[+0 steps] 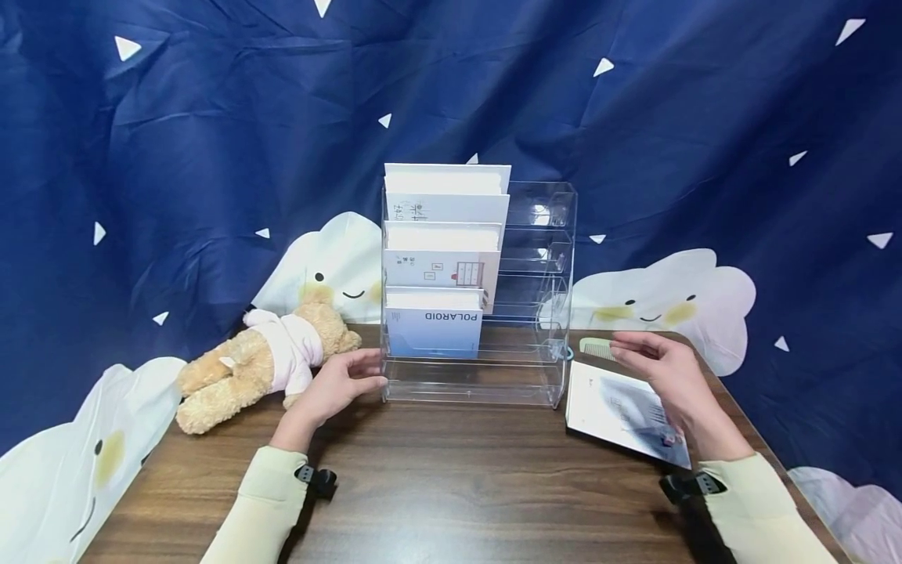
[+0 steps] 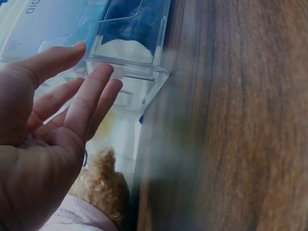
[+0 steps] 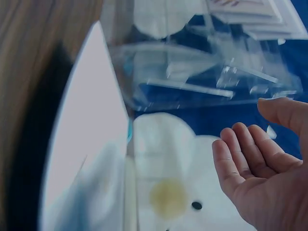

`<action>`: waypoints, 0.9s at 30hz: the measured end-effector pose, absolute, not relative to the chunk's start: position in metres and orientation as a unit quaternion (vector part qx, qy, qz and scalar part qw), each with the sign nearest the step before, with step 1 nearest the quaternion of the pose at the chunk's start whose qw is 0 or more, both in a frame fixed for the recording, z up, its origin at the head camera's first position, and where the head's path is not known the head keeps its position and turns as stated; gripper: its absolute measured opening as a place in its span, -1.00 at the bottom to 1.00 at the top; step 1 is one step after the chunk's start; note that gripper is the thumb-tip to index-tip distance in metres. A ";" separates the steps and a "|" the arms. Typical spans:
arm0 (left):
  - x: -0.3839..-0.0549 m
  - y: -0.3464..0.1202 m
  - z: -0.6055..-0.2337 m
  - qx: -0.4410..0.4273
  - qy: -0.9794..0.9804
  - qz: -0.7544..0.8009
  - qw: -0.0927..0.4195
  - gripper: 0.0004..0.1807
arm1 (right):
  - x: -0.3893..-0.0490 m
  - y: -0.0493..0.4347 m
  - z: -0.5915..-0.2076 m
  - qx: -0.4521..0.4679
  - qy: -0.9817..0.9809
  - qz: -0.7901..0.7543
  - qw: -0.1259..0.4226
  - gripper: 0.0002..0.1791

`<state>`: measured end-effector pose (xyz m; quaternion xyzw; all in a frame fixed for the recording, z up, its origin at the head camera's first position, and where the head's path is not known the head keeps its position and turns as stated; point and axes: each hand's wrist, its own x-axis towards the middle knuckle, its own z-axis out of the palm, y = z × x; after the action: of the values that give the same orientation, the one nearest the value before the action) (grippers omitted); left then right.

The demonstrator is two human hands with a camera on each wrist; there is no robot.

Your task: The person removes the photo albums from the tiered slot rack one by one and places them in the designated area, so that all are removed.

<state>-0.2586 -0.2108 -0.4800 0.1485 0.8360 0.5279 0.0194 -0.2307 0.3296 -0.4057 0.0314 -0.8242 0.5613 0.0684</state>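
Note:
A clear acrylic tiered rack [image 1: 472, 394] stands mid-table, holding white cards or booklets in its left half. The lowest front one is a blue-and-white POLAROID piece [image 1: 433, 335]; behind it rise a white illustrated one [image 1: 423, 270] and taller white ones [image 1: 451, 205]. My left hand [image 1: 338, 385] is beside the rack's lower left corner, fingertips right at its edge, fingers loosely extended. My right hand [image 1: 672, 384], palm turned inward and fingers relaxed, hovers over a white printed book [image 1: 613, 407] lying right of the rack. Nothing is in its grasp in the right wrist view.
A plush teddy bear [image 1: 239, 372] in a pale top lies left of the rack, close to my left hand. Behind the book is a light green comb [image 1: 596, 348]. A blue curtain [image 1: 282, 117] with clouds and triangles hangs behind the brown wooden table [image 1: 451, 486].

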 end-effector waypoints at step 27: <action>-0.258 -0.211 -0.480 0.147 0.839 0.524 0.029 -0.33 | -0.250 0.224 -0.376 0.099 -0.808 0.580 0.040 -0.46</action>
<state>-0.2583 -0.2108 -0.4797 0.1473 0.8386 0.5236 0.0287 -0.2504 0.2239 -0.3759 0.0987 -0.8079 0.5795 0.0404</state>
